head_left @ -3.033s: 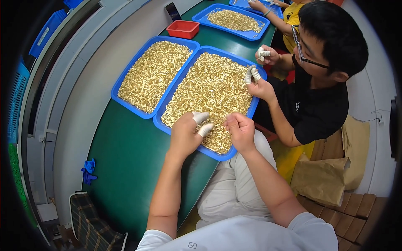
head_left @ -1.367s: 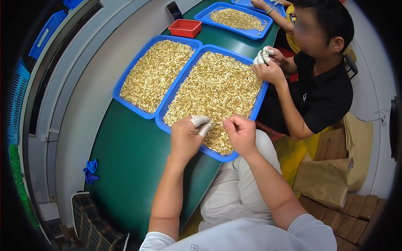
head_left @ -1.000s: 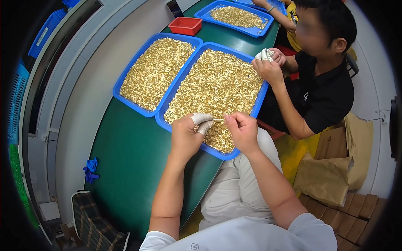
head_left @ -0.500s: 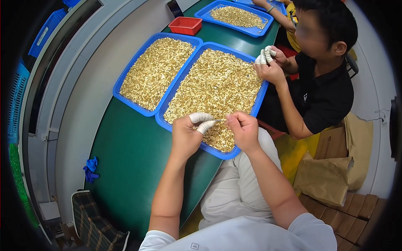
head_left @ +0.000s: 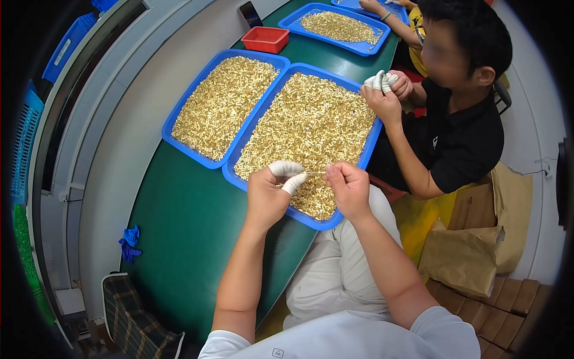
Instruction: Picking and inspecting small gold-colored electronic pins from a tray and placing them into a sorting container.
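My left hand (head_left: 271, 192), with white finger cots on thumb and index finger, is closed in a pinch at the near edge of a blue tray (head_left: 225, 172). Small gold-coloured metal pieces (head_left: 311, 128) heap up in that tray. Opposite it, my bare-fingered right hand (head_left: 348, 188) also pinches. A thin, pale, needle-like rod (head_left: 315, 173) spans the gap between both sets of fingertips, above the pieces. Whether a small piece sits on the rod inside my left fingertips is hidden.
A second blue tray (head_left: 169, 133) of gold pieces adjoins on the left. Beyond stand a red bin (head_left: 265, 40), a phone (head_left: 250, 14) and another blue tray (head_left: 290, 21). At right sits a co-worker (head_left: 460, 125), hands over the tray's edge. Blue gloves (head_left: 130, 243) lie on the green table (head_left: 179, 239).
My fingertips are slightly farther apart, and more of the thin rod shows between them. The co-worker's two hands have shifted a little against each other. The trays appear slightly lower in view.
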